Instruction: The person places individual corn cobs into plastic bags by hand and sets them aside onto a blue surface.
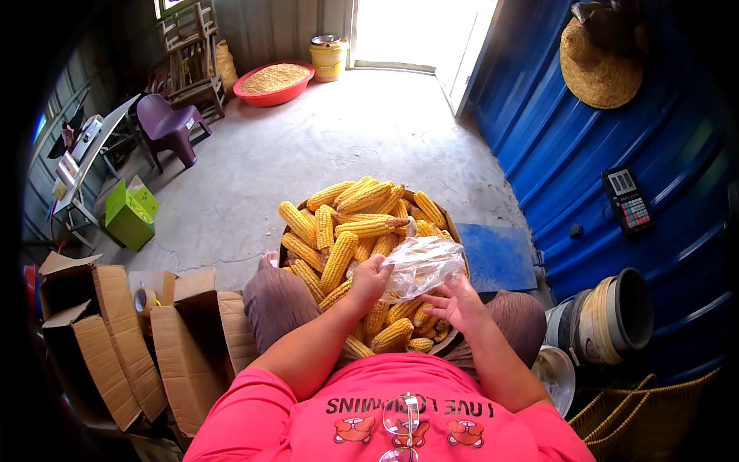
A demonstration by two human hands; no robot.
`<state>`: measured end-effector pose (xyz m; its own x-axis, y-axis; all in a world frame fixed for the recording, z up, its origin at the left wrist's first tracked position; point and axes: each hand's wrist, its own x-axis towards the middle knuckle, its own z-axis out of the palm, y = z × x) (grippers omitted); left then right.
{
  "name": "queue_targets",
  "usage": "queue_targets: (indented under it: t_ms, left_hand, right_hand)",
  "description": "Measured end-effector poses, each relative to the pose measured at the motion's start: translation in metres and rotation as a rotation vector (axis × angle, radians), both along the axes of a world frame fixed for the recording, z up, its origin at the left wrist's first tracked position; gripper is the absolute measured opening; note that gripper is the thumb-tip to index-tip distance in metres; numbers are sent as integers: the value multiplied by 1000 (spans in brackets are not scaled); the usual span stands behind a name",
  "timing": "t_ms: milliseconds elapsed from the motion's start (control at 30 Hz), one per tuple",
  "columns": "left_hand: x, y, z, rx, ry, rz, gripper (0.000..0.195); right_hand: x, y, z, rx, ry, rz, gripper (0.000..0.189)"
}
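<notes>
A crumpled clear plastic bag (426, 263) is stretched out over a heap of yellow corn cobs (340, 263). My left hand (370, 281) pinches the bag's near left edge between thumb and fingers. On the other side, my right hand (456, 300) has its fingers spread, palm turned inward, just under the bag's right edge; whether it touches the plastic is hard to tell. The cobs fill a wide round container (456, 225) between my knees, and only its rim shows. Part of the heap is hidden behind the bag and my forearms.
Open cardboard boxes (190, 358) stand at my left. Stacked buckets (612, 317), a white basin (557, 375) and a woven basket (635, 410) are at my right. A blue board (496, 257) lies beside the corn. Farther off are a purple chair (167, 127) and a red basin of grain (271, 95).
</notes>
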<state>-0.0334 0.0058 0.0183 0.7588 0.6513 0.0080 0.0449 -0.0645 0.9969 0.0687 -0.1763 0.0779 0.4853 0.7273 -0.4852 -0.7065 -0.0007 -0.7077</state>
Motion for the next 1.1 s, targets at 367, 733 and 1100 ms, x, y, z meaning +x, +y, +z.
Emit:
queue_targets:
  t_ms: [367, 733, 1100]
  left_hand:
    - [3, -5, -27, -211, 70, -148, 27]
    - [-3, 11, -1, -196, 375, -284, 30]
    - [-14, 7, 22, -4, 503, -199, 26]
  right_hand:
    - [-27, 12, -11, -384, -1764, 228, 61]
    - [35, -5, -18, -64, -208, -346, 7]
    - [85, 18, 44, -267, -414, 226, 26]
